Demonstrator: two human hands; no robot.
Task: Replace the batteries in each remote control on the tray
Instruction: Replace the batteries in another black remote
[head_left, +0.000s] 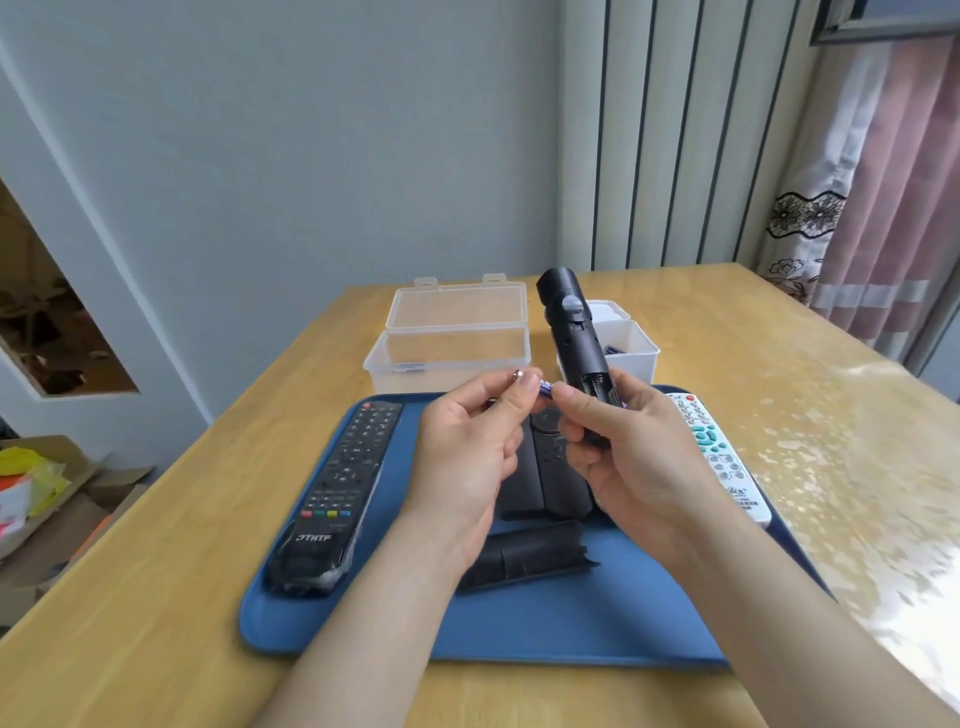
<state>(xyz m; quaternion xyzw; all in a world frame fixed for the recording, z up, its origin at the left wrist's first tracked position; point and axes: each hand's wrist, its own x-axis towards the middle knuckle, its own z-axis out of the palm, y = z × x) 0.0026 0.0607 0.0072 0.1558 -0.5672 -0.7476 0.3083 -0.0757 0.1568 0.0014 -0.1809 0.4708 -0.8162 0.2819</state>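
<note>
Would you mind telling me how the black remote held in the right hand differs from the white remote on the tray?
The held remote is black and raised at a tilt in the right hand; the white remote lies flat on the tray. The held remote shows its back with the battery bay open; the white remote lies buttons up. Both are long, slim remotes.

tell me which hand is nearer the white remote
Right. The right hand, gripping a black remote, is beside the white remote; the left hand, pinching a battery, is over the middle of the tray.
</note>
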